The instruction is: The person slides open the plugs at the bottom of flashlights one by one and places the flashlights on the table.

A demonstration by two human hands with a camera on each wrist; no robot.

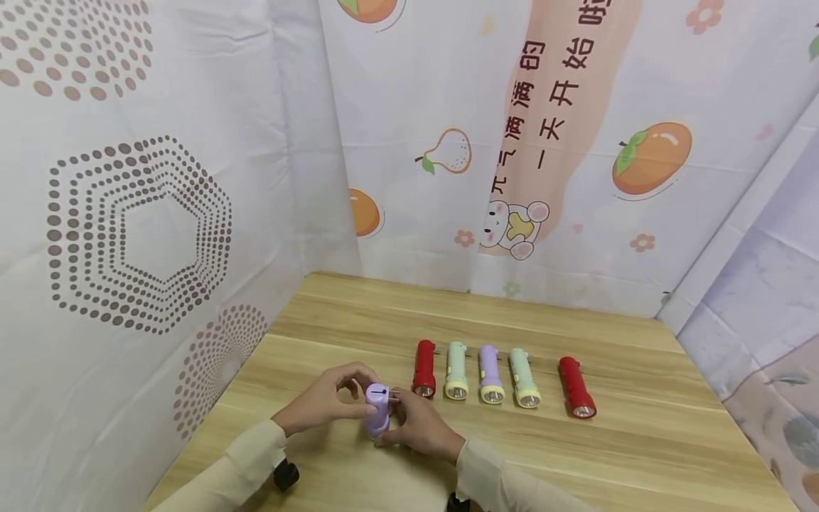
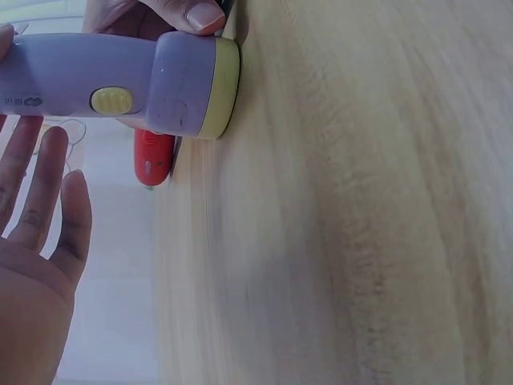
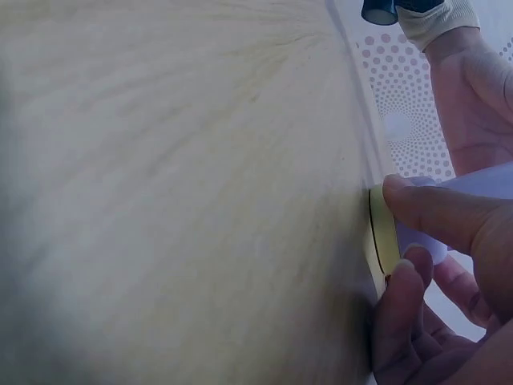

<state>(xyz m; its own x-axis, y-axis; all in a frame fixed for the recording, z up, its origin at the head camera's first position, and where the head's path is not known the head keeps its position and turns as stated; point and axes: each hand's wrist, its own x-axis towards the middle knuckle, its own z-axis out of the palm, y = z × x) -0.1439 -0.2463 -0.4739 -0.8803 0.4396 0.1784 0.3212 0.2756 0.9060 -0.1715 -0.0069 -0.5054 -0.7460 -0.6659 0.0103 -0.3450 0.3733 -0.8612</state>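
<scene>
A purple flashlight (image 1: pixel 377 411) with a yellow head rim stands upright on the table, lens end down, between both hands. Two thin metal prongs (image 1: pixel 393 395) stick out near its top, on the right. My left hand (image 1: pixel 328 400) pinches the upper body with thumb and index finger; its other fingers (image 2: pixel 32 192) are spread in the left wrist view. Lower down, my right hand (image 1: pixel 424 428) holds the head end, its thumb (image 3: pixel 437 210) lying by the yellow rim. A yellow switch (image 2: pixel 111 100) shows on the flashlight's side.
A row of flashlights lies to the right: a red one (image 1: pixel 424 366), a pale green one (image 1: pixel 456 368), a purple one (image 1: pixel 489 370), another pale green one (image 1: pixel 522 373) and, farther right, another red one (image 1: pixel 576 384). Printed curtains (image 1: pixel 409 235) stand behind the wooden table (image 1: pixel 640 455).
</scene>
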